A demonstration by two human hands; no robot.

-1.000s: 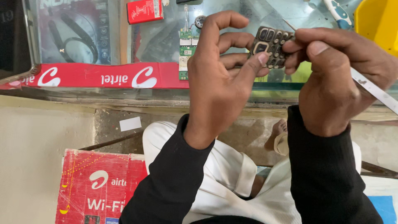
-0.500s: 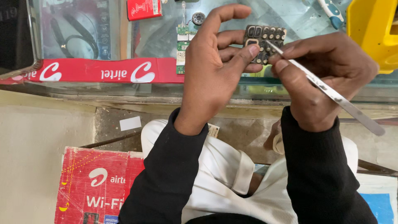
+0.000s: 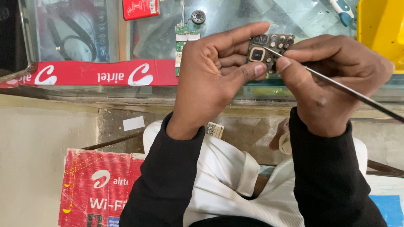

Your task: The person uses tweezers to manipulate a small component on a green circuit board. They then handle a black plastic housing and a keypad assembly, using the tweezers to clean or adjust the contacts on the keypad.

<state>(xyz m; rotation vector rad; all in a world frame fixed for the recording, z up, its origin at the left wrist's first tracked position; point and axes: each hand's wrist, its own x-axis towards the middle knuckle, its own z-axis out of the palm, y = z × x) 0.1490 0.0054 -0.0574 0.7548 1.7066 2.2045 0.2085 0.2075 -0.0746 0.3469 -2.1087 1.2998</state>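
1. The glass counter (image 3: 105,42) fills the top of the view, and your work happens just above its near edge, towards the right
2. On the floor at lower left lies a red cardboard box (image 3: 101,189), partly under your left sleeve
3. A red printed strip (image 3: 97,75) runs along the counter's near edge on the left side, stopping just beside your left hand
4. A yellow object (image 3: 381,29) sits at the counter's far right corner (only part of it shows)
5. Your left hand (image 3: 210,82) is closed on a small dark keypad board (image 3: 267,50), fingers curled behind it and the thumb pressed on its lower edge, so its button face is turned up towards you
6. Your right hand (image 3: 332,80) pinches a thin metal tool (image 3: 349,90) between thumb and fingers; the shaft slants down to the right past your wrist, and its tip touches the keypad board near the top
7. A slim green circuit board (image 3: 182,46) lies on the glass just left of your left hand, a wire running from it to a small round part (image 3: 198,17) near the far edge
8. A small red packet (image 3: 141,8) lies at the far edge, left of that round part
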